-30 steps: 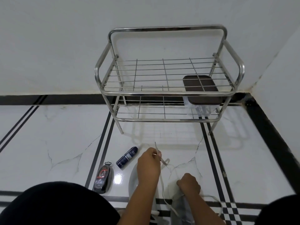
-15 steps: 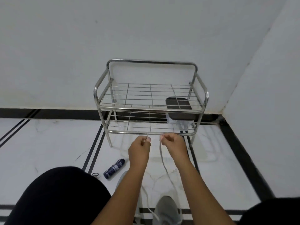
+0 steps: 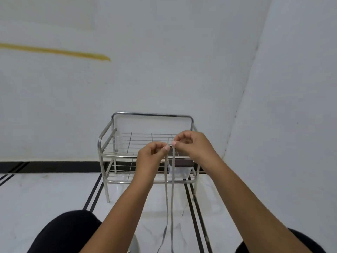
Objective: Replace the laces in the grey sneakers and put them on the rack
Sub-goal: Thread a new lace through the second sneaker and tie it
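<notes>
Two strands of a pale grey lace (image 3: 172,183) run straight up from the bottom edge of the view. My left hand (image 3: 150,157) pinches the top of the left strand. My right hand (image 3: 191,145) pinches the top of the right strand, a little higher. Both hands are raised side by side in front of the steel wire rack (image 3: 116,156). A small pale piece of a sneaker (image 3: 134,246) peeks out beside my left forearm at the bottom edge; the rest of the shoes is out of view.
The rack stands against the white wall in the room's corner, with a dark-lidded box (image 3: 182,166) on its lower shelf at the right. The floor is white marble tile with black stripes (image 3: 193,207). My black-clad knees (image 3: 65,232) fill the bottom corners.
Both hands have risen from the shoe on the floor and pulled the lace ends up taut. My head has tilted up, so the spray can, the polish and most of the shoe have left the view.
</notes>
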The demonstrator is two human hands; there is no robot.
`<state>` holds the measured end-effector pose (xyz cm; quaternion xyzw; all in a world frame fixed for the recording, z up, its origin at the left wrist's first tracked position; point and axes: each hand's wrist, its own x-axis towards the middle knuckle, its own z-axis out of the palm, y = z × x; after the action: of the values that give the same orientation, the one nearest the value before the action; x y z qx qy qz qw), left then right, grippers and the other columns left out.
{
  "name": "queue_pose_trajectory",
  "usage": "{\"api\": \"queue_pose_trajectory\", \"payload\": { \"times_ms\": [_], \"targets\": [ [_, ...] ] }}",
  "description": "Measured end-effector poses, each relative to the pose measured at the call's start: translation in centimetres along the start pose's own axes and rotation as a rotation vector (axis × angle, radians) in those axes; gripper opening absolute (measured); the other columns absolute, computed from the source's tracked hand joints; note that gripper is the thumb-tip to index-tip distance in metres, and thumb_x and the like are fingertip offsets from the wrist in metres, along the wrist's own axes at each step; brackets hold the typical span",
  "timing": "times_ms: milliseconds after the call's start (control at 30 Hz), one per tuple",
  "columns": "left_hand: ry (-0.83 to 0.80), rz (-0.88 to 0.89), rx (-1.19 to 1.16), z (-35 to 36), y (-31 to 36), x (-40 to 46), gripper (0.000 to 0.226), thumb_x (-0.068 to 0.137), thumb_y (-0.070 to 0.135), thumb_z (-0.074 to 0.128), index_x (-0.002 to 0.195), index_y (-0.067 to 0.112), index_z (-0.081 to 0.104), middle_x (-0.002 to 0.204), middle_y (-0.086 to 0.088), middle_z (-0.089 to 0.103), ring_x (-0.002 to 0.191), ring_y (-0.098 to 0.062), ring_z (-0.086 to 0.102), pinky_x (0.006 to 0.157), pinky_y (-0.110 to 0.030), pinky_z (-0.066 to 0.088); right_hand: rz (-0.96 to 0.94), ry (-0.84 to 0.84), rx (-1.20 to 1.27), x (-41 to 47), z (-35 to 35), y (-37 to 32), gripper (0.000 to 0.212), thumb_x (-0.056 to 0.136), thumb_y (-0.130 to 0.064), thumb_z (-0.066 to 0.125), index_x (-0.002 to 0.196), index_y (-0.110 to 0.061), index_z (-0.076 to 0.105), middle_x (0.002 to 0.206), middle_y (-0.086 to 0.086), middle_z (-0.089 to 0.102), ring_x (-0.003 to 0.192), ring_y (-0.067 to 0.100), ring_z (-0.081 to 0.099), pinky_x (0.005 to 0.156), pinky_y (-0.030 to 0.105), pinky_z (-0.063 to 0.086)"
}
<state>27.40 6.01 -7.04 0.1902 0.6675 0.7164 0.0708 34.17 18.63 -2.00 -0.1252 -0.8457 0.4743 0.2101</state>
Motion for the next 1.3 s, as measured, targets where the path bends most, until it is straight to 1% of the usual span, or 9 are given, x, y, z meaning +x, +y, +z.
{"api": "queue_pose_trajectory", "payload": {
  "times_ms": [67, 133, 400, 533, 667, 933, 1033, 1133, 1300],
  "targets": [
    [-0.030, 0.019, -0.032, 0.1, 1.4, -0.6, 0.013, 0.084, 0.024, 0.071, 0.092, 0.015, 0.072, 0.089, -0.004, 0.073, 0.084, -0.013, 0.067, 0.080, -0.025, 0.054, -0.042, 0.003, 0.021, -0.7, -0.6, -0.8, 0.009, 0.084, -0.022, 0.073, 0.090, -0.016, 0.071, 0.086, 0.006, 0.072, 0.085, 0.022, 0.070, 0.082, 0.036, 0.059],
    [-0.051, 0.036, -0.059, 0.3, 2.5, -1.2, 0.016, 0.082, 0.026, 0.073, 0.093, 0.014, 0.072, 0.089, -0.002, 0.074, 0.085, -0.011, 0.069, 0.077, -0.020, 0.054, -0.055, 0.006, 0.069, -1.4, -0.9, -1.2, 0.008, 0.082, -0.021, 0.075, 0.088, -0.017, 0.071, 0.081, 0.003, 0.071, 0.081, 0.017, 0.068, 0.082, 0.037, 0.059],
    [-0.096, 0.069, -0.100, 0.0, 4.1, -2.7, 0.010, 0.083, 0.016, 0.072, 0.092, 0.012, 0.073, 0.085, -0.002, 0.075, 0.079, -0.006, 0.070, 0.066, -0.011, 0.052, -0.025, 0.009, 0.261, -2.6, -1.7, -2.0, 0.010, 0.084, -0.015, 0.074, 0.092, -0.009, 0.070, 0.086, 0.010, 0.073, 0.076, 0.011, 0.069, 0.067, 0.018, 0.053],
    [-0.106, 0.074, -0.103, 0.0, 4.2, -2.9, 0.010, 0.082, 0.013, 0.072, 0.091, 0.010, 0.073, 0.084, -0.002, 0.075, 0.077, -0.005, 0.070, 0.064, -0.009, 0.050, -0.022, -0.014, 0.301, -2.8, -2.0, -1.8, 0.009, 0.084, -0.016, 0.073, 0.091, -0.010, 0.071, 0.086, 0.010, 0.074, 0.082, 0.017, 0.071, 0.073, 0.024, 0.057],
    [-0.108, 0.083, -0.100, 0.1, 4.3, -3.0, 0.009, 0.081, 0.013, 0.072, 0.090, 0.010, 0.074, 0.084, -0.001, 0.075, 0.079, -0.006, 0.070, 0.064, -0.009, 0.050, 0.002, -0.020, 0.380, -2.8, -2.2, -1.7, 0.010, 0.083, -0.015, 0.074, 0.089, -0.008, 0.073, 0.080, 0.010, 0.070, 0.079, 0.019, 0.069, 0.076, 0.029, 0.059],
    [-0.107, 0.074, -0.111, 0.3, 4.6, -3.2, 0.010, 0.081, 0.013, 0.072, 0.090, 0.010, 0.074, 0.083, -0.002, 0.075, 0.076, -0.004, 0.070, 0.063, -0.008, 0.049, 0.007, -0.063, 0.415, -3.1, -2.6, -2.1, 0.014, 0.086, -0.012, 0.071, 0.097, -0.003, 0.069, 0.084, 0.014, 0.072, 0.075, 0.016, 0.069, 0.074, 0.027, 0.058],
    [-0.099, 0.078, -0.088, 0.3, 4.7, -3.3, 0.007, 0.082, 0.014, 0.072, 0.088, 0.012, 0.074, 0.082, 0.000, 0.075, 0.076, -0.004, 0.070, 0.062, -0.007, 0.049, -0.013, -0.070, 0.375, -3.3, -2.8, -2.2, 0.011, 0.085, -0.014, 0.072, 0.094, -0.007, 0.071, 0.086, 0.013, 0.073, 0.079, 0.016, 0.070, 0.076, 0.027, 0.058],
    [-0.091, 0.082, -0.063, 0.4, 4.8, -3.4, 0.006, 0.082, 0.015, 0.072, 0.087, 0.013, 0.074, 0.082, 0.000, 0.075, 0.077, -0.004, 0.070, 0.061, -0.007, 0.048, -0.021, -0.064, 0.380, -3.2, -2.8, -2.2, 0.010, 0.084, -0.014, 0.073, 0.091, -0.007, 0.072, 0.082, 0.009, 0.071, 0.080, 0.016, 0.070, 0.075, 0.026, 0.058],
    [-0.091, 0.078, -0.089, 0.4, 4.8, -3.4, 0.007, 0.082, 0.015, 0.072, 0.088, 0.015, 0.074, 0.083, 0.001, 0.075, 0.079, -0.005, 0.070, 0.062, -0.007, 0.049, -0.015, -0.056, 0.392, -3.1, -2.6, -2.0, 0.009, 0.081, -0.016, 0.076, 0.088, -0.010, 0.074, 0.083, 0.009, 0.066, 0.081, 0.017, 0.067, 0.079, 0.029, 0.058]
  ]
}}
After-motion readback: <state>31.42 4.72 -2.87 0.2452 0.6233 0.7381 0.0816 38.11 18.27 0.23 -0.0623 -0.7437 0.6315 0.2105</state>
